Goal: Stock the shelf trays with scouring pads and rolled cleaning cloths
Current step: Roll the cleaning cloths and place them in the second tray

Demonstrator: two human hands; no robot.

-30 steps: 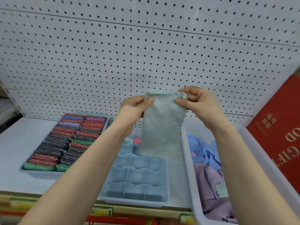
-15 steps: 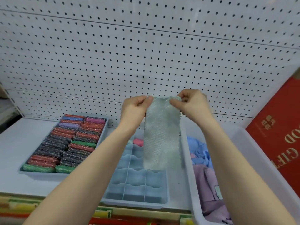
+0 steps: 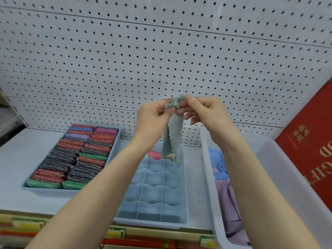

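Head view, both of my hands raised in front of the white pegboard (image 3: 161,51). My left hand (image 3: 152,115) and right hand (image 3: 206,112) meet at the top edge of a pale green cleaning cloth (image 3: 172,133); the fingers of both hands are curled and pinch that bunched top edge between them. The cloth hangs straight down as a narrow folded strip with a scalloped edge, its lower end reaching the far part of the divided tray (image 3: 185,203), though I cannot tell whether it touches it.

The divided tray is light blue, split by wavy partitions into rows of small compartments, and stands on the white shelf (image 3: 16,159) directly below my hands. A pink rolled cloth (image 3: 154,155) sits in one of its far compartments, just left of the hanging strip.

To the left, apart from the divided tray, a second blue tray (image 3: 115,146) is packed with two columns of scouring pads (image 3: 75,159) in red, dark grey, green, purple, blue and pink.

To the right, a white bin (image 3: 280,159) holds loose blue and lilac cloths (image 3: 226,194). A red box (image 3: 310,141) with gold lettering leans beside the bin at the right edge.
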